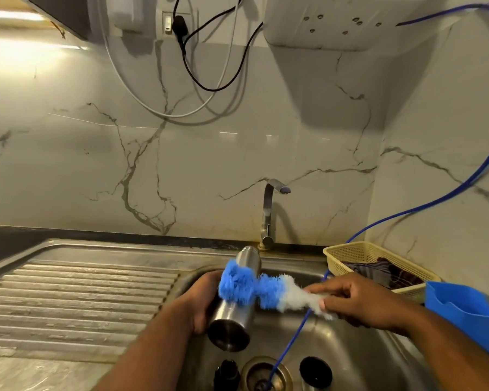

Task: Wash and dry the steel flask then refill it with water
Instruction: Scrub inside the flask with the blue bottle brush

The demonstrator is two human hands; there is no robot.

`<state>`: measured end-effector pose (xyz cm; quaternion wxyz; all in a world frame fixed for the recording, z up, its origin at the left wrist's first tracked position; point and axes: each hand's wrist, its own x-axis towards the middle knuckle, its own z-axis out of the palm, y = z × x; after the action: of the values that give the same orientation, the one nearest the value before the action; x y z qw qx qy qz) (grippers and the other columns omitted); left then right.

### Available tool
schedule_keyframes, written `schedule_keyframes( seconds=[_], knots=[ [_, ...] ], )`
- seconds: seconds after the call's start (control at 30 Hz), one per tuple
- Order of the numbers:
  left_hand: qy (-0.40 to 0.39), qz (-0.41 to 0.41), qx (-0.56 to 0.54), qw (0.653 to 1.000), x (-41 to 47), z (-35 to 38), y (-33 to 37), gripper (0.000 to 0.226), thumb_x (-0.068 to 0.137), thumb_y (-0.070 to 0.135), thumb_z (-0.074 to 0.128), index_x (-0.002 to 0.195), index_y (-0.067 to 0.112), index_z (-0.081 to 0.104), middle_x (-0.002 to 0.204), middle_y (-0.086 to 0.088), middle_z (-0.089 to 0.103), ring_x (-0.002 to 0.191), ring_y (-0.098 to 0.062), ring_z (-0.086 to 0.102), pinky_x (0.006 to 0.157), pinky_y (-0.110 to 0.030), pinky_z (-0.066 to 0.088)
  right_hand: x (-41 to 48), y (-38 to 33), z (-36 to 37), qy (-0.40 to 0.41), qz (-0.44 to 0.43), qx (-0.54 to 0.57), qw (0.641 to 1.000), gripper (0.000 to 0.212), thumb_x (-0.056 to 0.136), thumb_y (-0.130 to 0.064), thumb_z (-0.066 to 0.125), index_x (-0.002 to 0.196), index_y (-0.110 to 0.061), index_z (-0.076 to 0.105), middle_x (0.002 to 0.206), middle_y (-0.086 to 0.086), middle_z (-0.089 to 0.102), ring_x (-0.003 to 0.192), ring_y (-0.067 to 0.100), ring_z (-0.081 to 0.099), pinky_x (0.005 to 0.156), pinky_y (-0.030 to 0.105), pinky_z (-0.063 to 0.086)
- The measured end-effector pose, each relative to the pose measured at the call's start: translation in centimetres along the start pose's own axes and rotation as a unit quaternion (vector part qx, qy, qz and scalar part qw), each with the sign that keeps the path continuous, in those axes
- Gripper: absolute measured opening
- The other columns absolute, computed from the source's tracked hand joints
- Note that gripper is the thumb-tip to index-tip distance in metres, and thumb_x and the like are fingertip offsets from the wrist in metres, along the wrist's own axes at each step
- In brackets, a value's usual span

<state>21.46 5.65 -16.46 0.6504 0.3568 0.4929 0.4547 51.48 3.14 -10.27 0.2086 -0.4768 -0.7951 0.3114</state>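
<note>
The steel flask lies tilted over the sink basin, its base toward me and its neck pointing at the tap. My left hand grips the flask body from the left side. A blue and white bottle brush lies across the flask's outside. My right hand pinches the brush at its white end, to the right of the flask. No water runs from the tap.
Two black caps lie in the basin beside the drain, into which a blue hose runs. A ribbed steel draining board lies left. A cream basket with a cloth and a blue plastic container stand right.
</note>
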Motion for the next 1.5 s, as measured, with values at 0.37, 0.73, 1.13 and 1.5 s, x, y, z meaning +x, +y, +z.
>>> schedule_keyframes(
  seconds=[0.37,0.73,1.13,1.5],
  knots=[
    [-0.011,-0.039,-0.034,0.999,-0.5,0.3,0.3,0.057,0.095,0.041,0.053,0.13,-0.004,0.059,0.104,-0.031,0.071,0.082,-0.043,0.069,0.072,-0.047,0.058,0.1,0.4,-0.1,-0.016,0.004,0.029,0.999,0.027,0.097,-0.03,0.067,0.112,-0.051,0.072,0.072,-0.002,0.065,0.061,0.017,0.049,0.054,0.023,0.04],
    [-0.008,-0.02,-0.035,0.999,-0.9,0.0,0.1,0.057,0.092,0.047,0.063,0.122,-0.001,0.057,0.091,-0.031,0.069,0.079,-0.043,0.066,0.075,-0.057,0.057,0.6,0.6,0.9,0.067,-0.01,0.063,0.996,0.025,0.098,-0.029,0.065,0.117,-0.045,0.068,0.059,-0.009,0.06,0.053,0.008,0.043,0.048,0.02,0.033],
    [-0.003,-0.012,-0.007,1.0,-0.2,-0.1,0.1,0.056,0.089,0.044,0.063,0.117,-0.005,0.063,0.096,-0.032,0.064,0.081,-0.041,0.062,0.086,-0.055,0.052,1.4,1.5,1.9,0.097,0.0,0.068,0.993,0.028,0.098,-0.033,0.066,0.123,-0.043,0.069,0.061,0.0,0.054,0.05,0.014,0.037,0.044,0.023,0.028],
    [-0.045,-0.047,-0.045,0.997,0.5,-0.4,-0.1,0.059,0.099,0.042,0.042,0.134,-0.003,0.053,0.111,-0.037,0.066,0.082,-0.045,0.069,0.065,-0.045,0.058,2.0,2.4,1.6,0.137,-0.008,0.012,0.99,0.03,0.098,-0.035,0.066,0.127,-0.041,0.067,0.063,-0.001,0.062,0.05,0.012,0.042,0.047,0.024,0.034]
  ],
)
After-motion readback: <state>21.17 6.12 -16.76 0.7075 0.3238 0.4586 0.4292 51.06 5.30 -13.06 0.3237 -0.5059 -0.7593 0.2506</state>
